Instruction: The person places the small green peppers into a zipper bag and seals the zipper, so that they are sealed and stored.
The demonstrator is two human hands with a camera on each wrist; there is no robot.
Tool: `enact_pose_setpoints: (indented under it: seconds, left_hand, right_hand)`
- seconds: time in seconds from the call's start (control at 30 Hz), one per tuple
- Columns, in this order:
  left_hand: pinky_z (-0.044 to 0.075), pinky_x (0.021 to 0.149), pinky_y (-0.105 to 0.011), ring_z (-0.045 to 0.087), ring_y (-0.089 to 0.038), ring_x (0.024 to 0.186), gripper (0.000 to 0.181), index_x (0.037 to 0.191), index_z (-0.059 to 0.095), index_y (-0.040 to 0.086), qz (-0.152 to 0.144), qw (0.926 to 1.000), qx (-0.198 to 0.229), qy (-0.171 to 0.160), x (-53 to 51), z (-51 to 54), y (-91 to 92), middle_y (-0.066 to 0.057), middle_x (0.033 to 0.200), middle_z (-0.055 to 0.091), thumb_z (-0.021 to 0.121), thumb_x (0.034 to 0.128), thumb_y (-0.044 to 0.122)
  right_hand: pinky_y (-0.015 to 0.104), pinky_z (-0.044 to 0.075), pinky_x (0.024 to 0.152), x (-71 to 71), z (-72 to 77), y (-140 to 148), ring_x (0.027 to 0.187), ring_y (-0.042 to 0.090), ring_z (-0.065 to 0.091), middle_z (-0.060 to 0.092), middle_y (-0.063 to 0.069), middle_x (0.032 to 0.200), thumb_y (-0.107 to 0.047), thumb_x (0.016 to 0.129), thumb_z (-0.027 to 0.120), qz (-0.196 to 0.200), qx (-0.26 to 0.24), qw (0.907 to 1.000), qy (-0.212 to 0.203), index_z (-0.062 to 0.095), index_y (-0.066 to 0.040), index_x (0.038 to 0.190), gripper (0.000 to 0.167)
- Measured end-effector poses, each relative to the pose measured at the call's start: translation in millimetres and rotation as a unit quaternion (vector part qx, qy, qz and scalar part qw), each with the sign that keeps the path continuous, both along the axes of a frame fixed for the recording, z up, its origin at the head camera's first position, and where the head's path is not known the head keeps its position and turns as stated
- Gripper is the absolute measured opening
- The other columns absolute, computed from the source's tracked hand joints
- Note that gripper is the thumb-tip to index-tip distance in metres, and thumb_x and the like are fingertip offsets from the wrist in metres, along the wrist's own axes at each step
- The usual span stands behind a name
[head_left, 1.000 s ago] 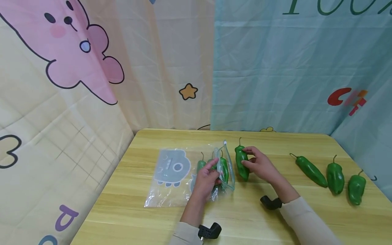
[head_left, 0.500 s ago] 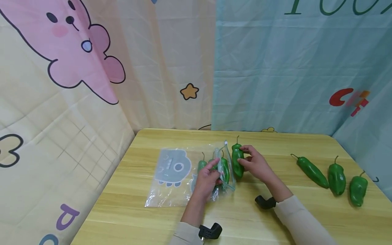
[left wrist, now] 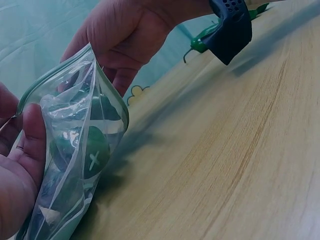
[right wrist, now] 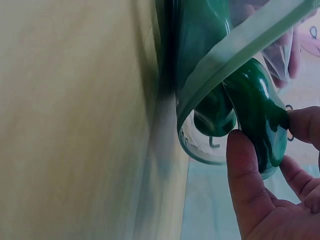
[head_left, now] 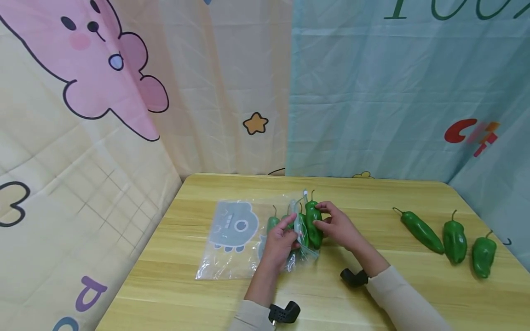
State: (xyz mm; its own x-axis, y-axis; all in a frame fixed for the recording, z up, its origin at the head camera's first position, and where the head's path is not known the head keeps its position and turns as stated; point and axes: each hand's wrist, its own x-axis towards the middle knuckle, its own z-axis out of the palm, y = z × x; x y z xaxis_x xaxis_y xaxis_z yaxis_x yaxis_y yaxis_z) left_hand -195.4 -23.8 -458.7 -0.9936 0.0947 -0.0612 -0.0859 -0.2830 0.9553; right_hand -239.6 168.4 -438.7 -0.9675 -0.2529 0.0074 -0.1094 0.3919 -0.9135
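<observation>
A clear zip bag (head_left: 248,271) with a grey cartoon print lies on the table, its mouth spread toward the right. Several green peppers are inside it, among them one pepper (head_left: 272,223) seen through the plastic. My left hand (head_left: 279,241) pinches the bag's rim between thumb and fingers, which the left wrist view shows up close. With thumb and fingertips, my right hand (head_left: 337,225) grips another green pepper (right wrist: 260,110) right at the bag's mouth. In the right wrist view, this pepper's far end is within the opening, beside a pepper (right wrist: 215,112) inside.
Three loose green peppers lie to the right on the wooden table (head_left: 165,294): a long one (head_left: 422,232), a middle one (head_left: 454,241) and a shorter one (head_left: 483,256). Printed curtains (head_left: 223,92) hang behind the table.
My right hand has carried its pepper leftward, from beside the bag to its mouth, lifting it a little and then lowering it. The left hand has stayed at the rim.
</observation>
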Motion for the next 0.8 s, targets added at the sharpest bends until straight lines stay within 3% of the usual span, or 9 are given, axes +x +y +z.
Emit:
enact_pose_setpoints:
  seconds: [0.57,0.8]
  left_hand:
    - [0.052,0.063,-0.021,0.054,-0.013,0.076,0.058,0.138,0.059,0.009,-0.002,1.0000,0.003,0.007,0.2,-1.5,0.2,-0.007,0.093,0.054,0.056,0.0822,-0.008]
    - [0.052,0.063,-0.022,0.054,-0.012,0.075,0.059,0.140,0.057,0.008,0.001,1.0000,0.002,0.002,1.1,0.5,-0.2,-0.004,0.087,0.053,0.057,0.0825,-0.008]
  right_hand:
    - [0.037,0.060,0.066,7.0,-4.9,-13,0.088,0.027,0.062,0.046,0.025,0.139,-0.012,0.094,0.065,0.018,0.013,0.9996,-0.018,0.046,-0.006,0.132,0.043]
    - [0.038,0.060,0.067,4.9,-2.6,-7,0.090,0.027,0.063,0.046,0.026,0.140,-0.015,0.095,0.064,-0.004,0.041,0.9991,-0.004,0.047,-0.006,0.133,0.043]
